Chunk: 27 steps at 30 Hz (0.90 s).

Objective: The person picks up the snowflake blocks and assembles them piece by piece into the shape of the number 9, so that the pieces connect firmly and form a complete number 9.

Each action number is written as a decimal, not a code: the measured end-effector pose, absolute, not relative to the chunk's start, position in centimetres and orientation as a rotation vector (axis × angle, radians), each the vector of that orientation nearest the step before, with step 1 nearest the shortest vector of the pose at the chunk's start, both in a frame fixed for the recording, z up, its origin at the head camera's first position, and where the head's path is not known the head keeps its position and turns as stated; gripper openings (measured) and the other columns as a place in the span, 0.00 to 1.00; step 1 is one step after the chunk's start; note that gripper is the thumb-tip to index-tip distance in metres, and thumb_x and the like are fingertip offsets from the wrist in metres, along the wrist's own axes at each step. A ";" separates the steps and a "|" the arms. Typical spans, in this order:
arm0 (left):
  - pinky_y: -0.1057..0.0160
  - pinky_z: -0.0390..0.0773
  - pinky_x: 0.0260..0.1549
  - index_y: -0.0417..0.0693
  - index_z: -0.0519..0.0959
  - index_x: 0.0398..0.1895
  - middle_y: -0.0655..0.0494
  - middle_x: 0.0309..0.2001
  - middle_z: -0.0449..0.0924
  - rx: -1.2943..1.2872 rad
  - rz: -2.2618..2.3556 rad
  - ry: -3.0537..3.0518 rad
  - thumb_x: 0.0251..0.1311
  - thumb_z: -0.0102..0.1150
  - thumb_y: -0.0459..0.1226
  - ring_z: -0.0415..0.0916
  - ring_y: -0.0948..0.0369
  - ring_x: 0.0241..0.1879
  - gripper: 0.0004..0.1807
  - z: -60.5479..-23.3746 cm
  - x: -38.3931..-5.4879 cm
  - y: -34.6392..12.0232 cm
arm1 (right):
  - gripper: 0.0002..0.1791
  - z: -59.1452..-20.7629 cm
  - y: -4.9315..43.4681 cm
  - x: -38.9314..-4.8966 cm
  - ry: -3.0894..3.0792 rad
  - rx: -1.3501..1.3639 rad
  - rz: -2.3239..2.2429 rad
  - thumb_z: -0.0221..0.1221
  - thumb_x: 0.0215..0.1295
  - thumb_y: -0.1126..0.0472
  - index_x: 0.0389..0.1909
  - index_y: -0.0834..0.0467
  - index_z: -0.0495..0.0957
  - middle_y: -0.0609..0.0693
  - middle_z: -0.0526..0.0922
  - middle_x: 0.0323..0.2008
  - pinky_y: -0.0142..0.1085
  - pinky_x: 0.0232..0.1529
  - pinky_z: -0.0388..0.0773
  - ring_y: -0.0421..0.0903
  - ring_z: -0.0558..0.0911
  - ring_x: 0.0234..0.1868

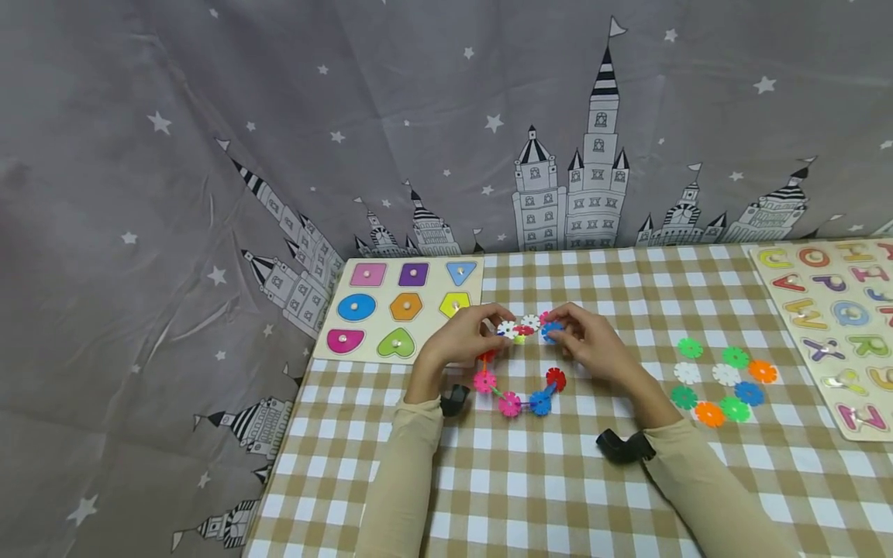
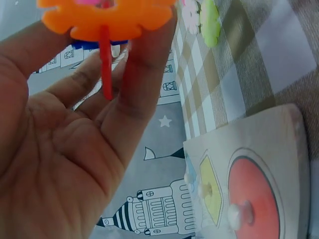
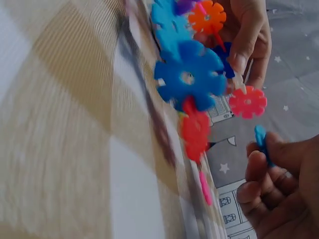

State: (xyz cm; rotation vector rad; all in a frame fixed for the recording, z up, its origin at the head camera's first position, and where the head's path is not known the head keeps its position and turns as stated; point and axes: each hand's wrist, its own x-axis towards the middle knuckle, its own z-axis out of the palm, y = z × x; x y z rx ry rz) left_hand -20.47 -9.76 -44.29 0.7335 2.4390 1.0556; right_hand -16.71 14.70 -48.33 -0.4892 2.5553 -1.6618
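My left hand [image 1: 466, 335] pinches one part of a chain of notched plastic discs, near a white disc [image 1: 507, 330]. The chain curves down and round through a pink disc [image 1: 509, 404] and a blue disc [image 1: 540, 402] to a red disc [image 1: 556, 378]. Opposite, my right hand [image 1: 591, 339] pinches a single blue disc [image 3: 261, 143] between thumb and fingers. In the right wrist view that disc is apart from the chain, just below a pinkish-red disc [image 3: 248, 102]. An orange disc [image 2: 107, 17] and a red one [image 2: 105, 62] show close up at the left hand.
Several loose discs, among them a white disc [image 1: 726, 375], lie on the checked tablecloth [image 1: 600, 496] to the right. A wooden shape puzzle [image 1: 370, 322] stands behind the left hand, and a letter puzzle [image 1: 830, 310] lies at the far right. A patterned curtain [image 1: 418, 101] hangs behind.
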 end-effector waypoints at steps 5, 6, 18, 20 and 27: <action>0.66 0.76 0.38 0.50 0.79 0.57 0.52 0.46 0.78 0.765 1.025 2.451 0.61 0.64 0.35 0.75 0.59 0.35 0.19 -44.3 -20.5 -9.5 | 0.15 -48.7 14.6 -17.0 2.300 -0.361 -1.829 0.56 0.70 0.66 0.54 0.69 0.74 0.66 0.80 0.28 0.31 0.26 0.78 0.44 0.80 0.24; 0.66 0.76 0.38 0.51 0.79 0.56 0.52 0.46 0.79 0.769 1.023 2.448 0.61 0.64 0.35 0.75 0.58 0.35 0.19 -44.3 -20.5 -9.5 | 0.16 -48.8 14.5 -17.0 2.256 -0.344 -1.856 0.56 0.70 0.67 0.55 0.69 0.73 0.67 0.80 0.30 0.31 0.28 0.80 0.43 0.80 0.25; 0.65 0.76 0.43 0.50 0.79 0.56 0.54 0.49 0.80 0.812 1.052 2.389 0.62 0.64 0.36 0.74 0.58 0.42 0.18 -44.3 -20.4 -9.4 | 0.20 -48.5 14.3 -16.9 2.093 -0.239 -1.936 0.58 0.69 0.67 0.59 0.70 0.72 0.68 0.80 0.35 0.31 0.34 0.83 0.39 0.82 0.28; 0.65 0.76 0.42 0.50 0.79 0.56 0.54 0.48 0.80 0.813 1.067 2.376 0.62 0.63 0.36 0.75 0.58 0.41 0.18 -44.2 -20.4 -9.4 | 0.19 -48.5 14.2 -16.9 2.103 -0.227 -1.942 0.57 0.69 0.67 0.58 0.70 0.73 0.68 0.80 0.35 0.31 0.32 0.83 0.39 0.81 0.26; 0.66 0.76 0.39 0.50 0.79 0.55 0.55 0.47 0.81 0.801 1.066 2.359 0.63 0.63 0.37 0.76 0.60 0.38 0.18 -44.2 -20.4 -9.3 | 0.18 -48.3 14.3 -16.9 2.102 -0.227 -1.954 0.57 0.69 0.67 0.57 0.70 0.74 0.69 0.81 0.35 0.32 0.33 0.83 0.40 0.83 0.27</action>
